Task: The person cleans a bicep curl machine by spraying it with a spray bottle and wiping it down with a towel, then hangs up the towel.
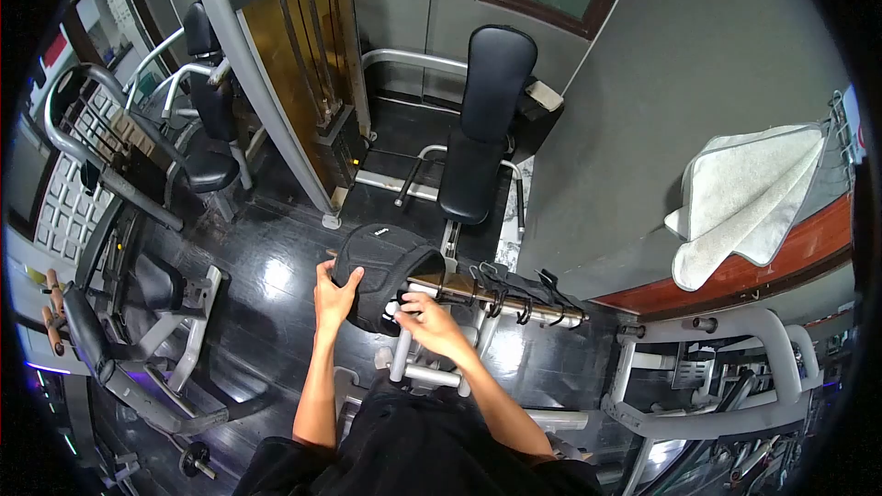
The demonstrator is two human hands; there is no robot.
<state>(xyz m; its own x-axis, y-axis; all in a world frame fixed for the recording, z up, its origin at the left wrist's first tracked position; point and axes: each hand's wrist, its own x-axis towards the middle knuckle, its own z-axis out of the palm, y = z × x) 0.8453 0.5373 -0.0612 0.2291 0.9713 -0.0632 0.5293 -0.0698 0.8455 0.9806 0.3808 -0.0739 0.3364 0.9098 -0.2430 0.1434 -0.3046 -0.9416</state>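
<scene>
A black padded piece [381, 266], curved like a wide belt or cover, is at the end of a metal rack bar [459, 287]. My left hand [337, 296] grips its left edge, thumb on the outer face, the other fingers partly behind it. My right hand [424, 320] is at its lower right edge, fingers bent beside a small white object [392, 309]; whether the fingers hold it cannot be made out. Black straps and hooks [524, 298] hang along the bar to the right.
Ahead stands a weight machine with a black padded seat [470, 174]. More machines [207, 165] are at the left. A pale towel [749, 193] hangs on the right wall. A grey metal frame [717, 326] stands at the lower right.
</scene>
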